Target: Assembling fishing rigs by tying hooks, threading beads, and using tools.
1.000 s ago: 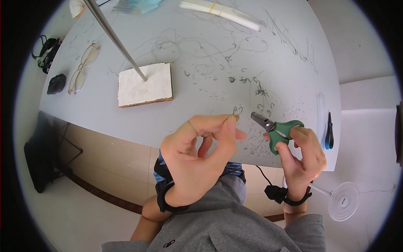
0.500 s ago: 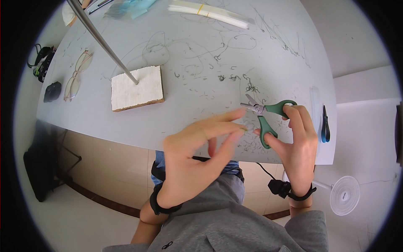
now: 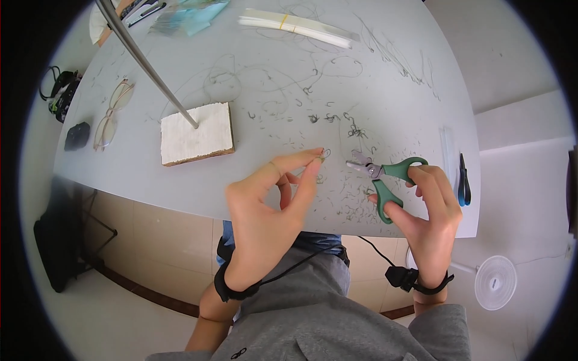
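Note:
My left hand [image 3: 265,195] is closed in a pinch over the near middle of the table. A small, thin, curved piece that looks like a fish hook [image 3: 326,154] pokes out at the fingertips, most of it hidden. My right hand [image 3: 430,207] holds green-handled scissors [image 3: 394,172], thumb and fingers in the loops. Their blades stand apart, pointing left toward the pinching fingers without touching them. Beyond the blades lies a tangled clump of dark fish hooks [image 3: 356,130]. Short line clippings [image 3: 355,210] are scattered beneath both hands.
A metal rod rises from a white block [image 3: 195,135] at left. Glasses [image 3: 111,114] and a black lump [image 3: 77,136] lie farther left. White strips [image 3: 295,29] and loose line are at the back. Dark-handled snips [image 3: 463,180] lie by the right edge. Another person's arm [image 3: 107,30] shows at far left.
My left hand has drawn back left, away from the scissors, with the small piece in its pinch. The scissors have shifted slightly nearer to me, blades still apart.

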### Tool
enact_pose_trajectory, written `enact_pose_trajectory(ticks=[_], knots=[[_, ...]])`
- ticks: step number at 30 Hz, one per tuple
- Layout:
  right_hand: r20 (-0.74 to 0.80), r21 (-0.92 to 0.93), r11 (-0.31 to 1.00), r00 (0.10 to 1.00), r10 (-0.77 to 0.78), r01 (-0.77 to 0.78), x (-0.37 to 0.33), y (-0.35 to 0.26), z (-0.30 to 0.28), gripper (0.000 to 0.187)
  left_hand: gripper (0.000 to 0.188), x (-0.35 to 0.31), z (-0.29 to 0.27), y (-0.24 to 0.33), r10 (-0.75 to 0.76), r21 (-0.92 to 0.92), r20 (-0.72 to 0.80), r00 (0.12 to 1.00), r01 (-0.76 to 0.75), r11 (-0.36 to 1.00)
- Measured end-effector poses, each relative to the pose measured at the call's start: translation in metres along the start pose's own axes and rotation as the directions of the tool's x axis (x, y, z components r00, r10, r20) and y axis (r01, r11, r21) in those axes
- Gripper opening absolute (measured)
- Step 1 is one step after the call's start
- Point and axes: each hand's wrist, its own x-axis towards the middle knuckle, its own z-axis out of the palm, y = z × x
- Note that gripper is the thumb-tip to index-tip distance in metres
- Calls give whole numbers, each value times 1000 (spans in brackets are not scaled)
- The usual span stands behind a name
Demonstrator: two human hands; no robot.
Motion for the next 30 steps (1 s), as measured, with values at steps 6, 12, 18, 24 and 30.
enact_pose_trajectory(ticks=[6,12,18,24,30], knots=[[-3,36,995,996,-88,88,2,-5,-2,47,10,-3,1,5,88,79,-14,996,-86,993],[-20,19,990,990,-137,137,4,-9,-2,46,9,-9,0,7,139,145,-48,989,-131,981],[-11,31,989,989,-146,146,6,-10,-3,45,8,-10,-1,6,185,171,-50,981,-175,970],[3,30,987,988,-156,156,7,-11,-5,43,9,-11,-1,7,207,188,-54,977,-194,963],[9,34,987,988,-155,155,7,-10,-5,41,9,-11,-1,7,227,203,-52,972,-212,956]])
